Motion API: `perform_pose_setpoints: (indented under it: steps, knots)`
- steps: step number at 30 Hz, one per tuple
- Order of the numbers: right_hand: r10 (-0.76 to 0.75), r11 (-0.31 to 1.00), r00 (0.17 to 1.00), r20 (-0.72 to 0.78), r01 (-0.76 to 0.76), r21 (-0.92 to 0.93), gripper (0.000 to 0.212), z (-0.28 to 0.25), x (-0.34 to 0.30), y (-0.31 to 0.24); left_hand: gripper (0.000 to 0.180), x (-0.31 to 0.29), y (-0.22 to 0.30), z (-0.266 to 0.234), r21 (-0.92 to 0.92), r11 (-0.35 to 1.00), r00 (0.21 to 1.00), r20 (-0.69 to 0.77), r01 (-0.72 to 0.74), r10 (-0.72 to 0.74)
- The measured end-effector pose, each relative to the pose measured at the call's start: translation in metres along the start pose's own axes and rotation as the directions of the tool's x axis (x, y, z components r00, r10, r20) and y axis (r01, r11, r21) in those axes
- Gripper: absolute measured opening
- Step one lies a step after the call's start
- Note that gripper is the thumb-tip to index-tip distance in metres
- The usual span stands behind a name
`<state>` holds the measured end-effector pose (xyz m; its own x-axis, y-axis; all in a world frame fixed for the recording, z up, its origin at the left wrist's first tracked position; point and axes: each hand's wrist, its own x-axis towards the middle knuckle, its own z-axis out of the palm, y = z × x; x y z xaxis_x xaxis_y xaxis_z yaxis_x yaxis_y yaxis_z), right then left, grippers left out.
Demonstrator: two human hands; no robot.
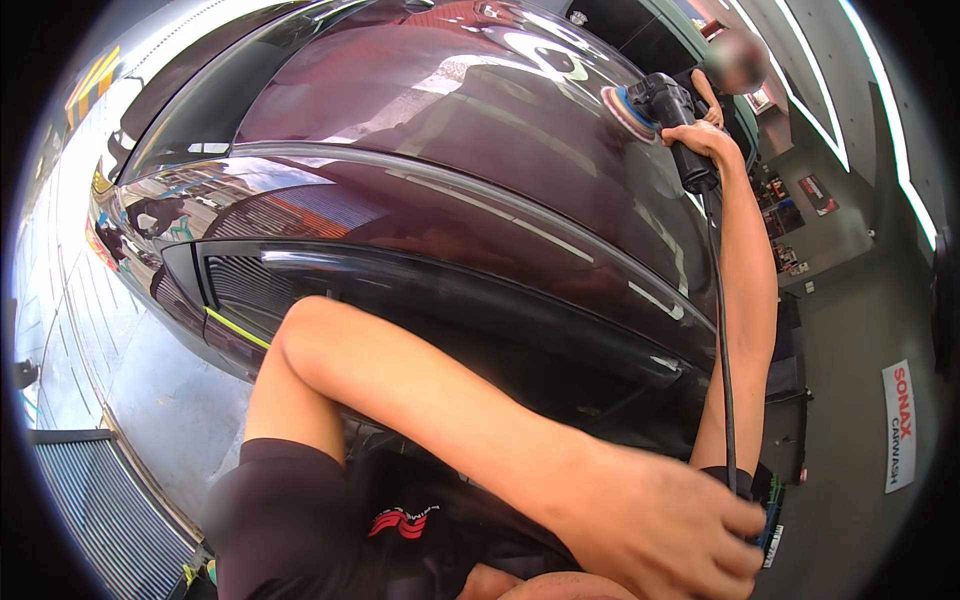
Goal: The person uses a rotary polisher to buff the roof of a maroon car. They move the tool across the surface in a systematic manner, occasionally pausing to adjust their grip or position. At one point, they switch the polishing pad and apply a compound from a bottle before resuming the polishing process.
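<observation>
My right arm reaches far up the right side, and my right hand [703, 140] is wrapped round the body of a black polisher [668, 102]. The polisher's round pad [630, 114], with a blue backing and a pale face, rests tilted against the glossy dark maroon roof of a car [480, 110]. From the machine's end a black power cord [722, 330] runs down along my right arm to my shoulder. Bent across my chest, my left arm brings my left hand [680, 525] there, its curled fingers closed at the cord; the exact grip is partly hidden.
Close in front are the car's dark side windows [480, 330]. Another person [737, 62] stands beyond the polisher, a forearm showing. A white sign [898, 425] hangs on the grey wall at right. A ribbed grey panel [105, 515] lies low on the left.
</observation>
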<state>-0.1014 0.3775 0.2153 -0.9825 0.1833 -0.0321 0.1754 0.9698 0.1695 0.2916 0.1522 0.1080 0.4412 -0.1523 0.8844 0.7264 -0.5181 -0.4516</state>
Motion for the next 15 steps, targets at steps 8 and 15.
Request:
perform_pose_setpoints:
  steps: [8,15]
  knots:
    - [-0.029,1.000,0.998,0.054,0.029,-0.005,0.056,-0.013,0.032,-0.019,0.053,-0.132,0.061,-0.217,0.838,0.046,0.506,-0.284,0.543,-0.815]
    - [0.006,0.969,1.000,0.026,0.000,-0.245,0.077,-0.031,0.035,-0.087,0.041,-0.195,0.071,-0.242,0.719,-0.134,0.485,-0.582,0.682,-0.652]
